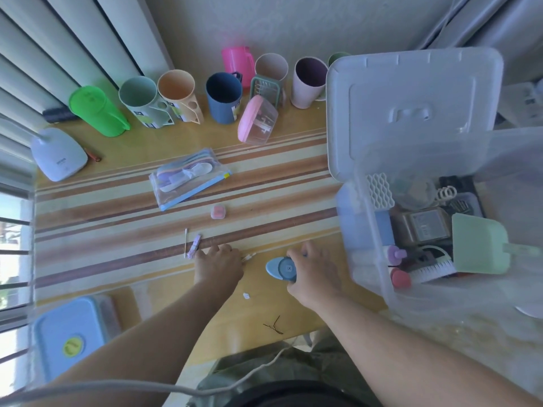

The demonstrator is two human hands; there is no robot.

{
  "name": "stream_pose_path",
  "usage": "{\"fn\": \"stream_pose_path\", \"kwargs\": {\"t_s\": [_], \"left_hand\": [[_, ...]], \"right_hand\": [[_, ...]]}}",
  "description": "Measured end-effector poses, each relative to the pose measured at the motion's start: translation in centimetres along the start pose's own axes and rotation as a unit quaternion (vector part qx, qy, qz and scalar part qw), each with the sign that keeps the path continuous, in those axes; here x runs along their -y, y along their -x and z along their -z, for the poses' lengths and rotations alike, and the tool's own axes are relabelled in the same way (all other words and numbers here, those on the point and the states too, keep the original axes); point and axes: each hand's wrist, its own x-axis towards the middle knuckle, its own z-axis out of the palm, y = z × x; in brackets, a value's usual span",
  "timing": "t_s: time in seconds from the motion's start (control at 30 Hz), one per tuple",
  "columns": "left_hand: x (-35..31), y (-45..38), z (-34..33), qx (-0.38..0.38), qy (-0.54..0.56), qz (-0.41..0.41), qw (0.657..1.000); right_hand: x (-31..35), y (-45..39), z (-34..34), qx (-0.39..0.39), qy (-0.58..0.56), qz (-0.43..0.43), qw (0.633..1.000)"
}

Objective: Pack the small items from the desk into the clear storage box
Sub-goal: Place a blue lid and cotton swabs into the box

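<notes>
The clear storage box (367, 218) stands at the desk's right, its lid (411, 113) leaning up behind it, with a green paddle, a brush and other small items inside. My right hand (314, 271) grips a small blue oval gadget (279, 268) resting on the desk just left of the box. My left hand (219, 264) lies fingers-down on the desk, its fingertips on some thin sticks (248, 257). A cotton swab (185, 242) and a small lilac clip (195, 245) lie just left of that hand. A tiny pink case (218, 212) sits farther back.
A zip pouch of spoons (188, 177) lies mid-desk. Several cups, a green jug (97, 111), a pink jug and a pink-lidded container (257, 120) line the back wall. A white lamp base (58, 154) stands far left, a blue-lidded box (67, 339) near left. Hairpins (274, 326) lie near the front edge.
</notes>
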Motion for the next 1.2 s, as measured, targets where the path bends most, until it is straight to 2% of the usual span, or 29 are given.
{"fn": "stream_pose_path", "kwargs": {"t_s": [0.13,0.27,0.37,0.43,0.57,0.7,0.8,0.87,0.97,1.07,1.2], "left_hand": [[-0.1,0.5,0.6,-0.011,0.085,0.034,0.996],[1.2,1.4,4.4,-0.091,0.273,0.062,0.956],[1.6,2.4,9.1,-0.126,0.337,0.021,0.933],[0.4,3.1,12.7,-0.152,0.386,-0.022,0.91],[-4.7,4.9,18.7,-0.214,0.509,-0.062,0.832],[-10.7,7.0,21.9,-0.252,0.531,-0.112,0.801],[-15.9,7.7,23.1,-0.218,0.512,-0.137,0.819],[-19.1,7.8,23.5,-0.205,0.491,-0.143,0.835],[-23.2,7.4,23.9,-0.192,0.462,-0.148,0.853],[-26.3,6.8,24.3,-0.179,0.429,-0.149,0.873],[-28.8,5.4,24.1,-0.168,0.4,-0.139,0.89]], "right_hand": [[0.7,0.3,1.3,-0.015,-0.01,0.03,0.999],[3.4,1.4,6.1,-0.088,-0.008,0.122,0.989],[3.8,4.1,11.5,-0.189,-0.047,0.206,0.959],[2.1,5.7,15.4,-0.239,-0.066,0.227,0.942],[-6.8,6.6,21.0,-0.275,-0.061,0.18,0.943],[-20.4,5.1,22.1,-0.237,-0.005,0.05,0.97],[-29.4,3.6,22.3,-0.18,0.017,-0.072,0.981],[-33.1,2.3,22.2,-0.145,0.024,-0.12,0.982],[-35.9,-0.3,22.1,-0.118,0.019,-0.133,0.984],[-37.5,-2.7,21.5,-0.102,0.079,-0.135,0.982],[-37.8,-4.7,20.9,-0.105,0.128,-0.086,0.982]]}}
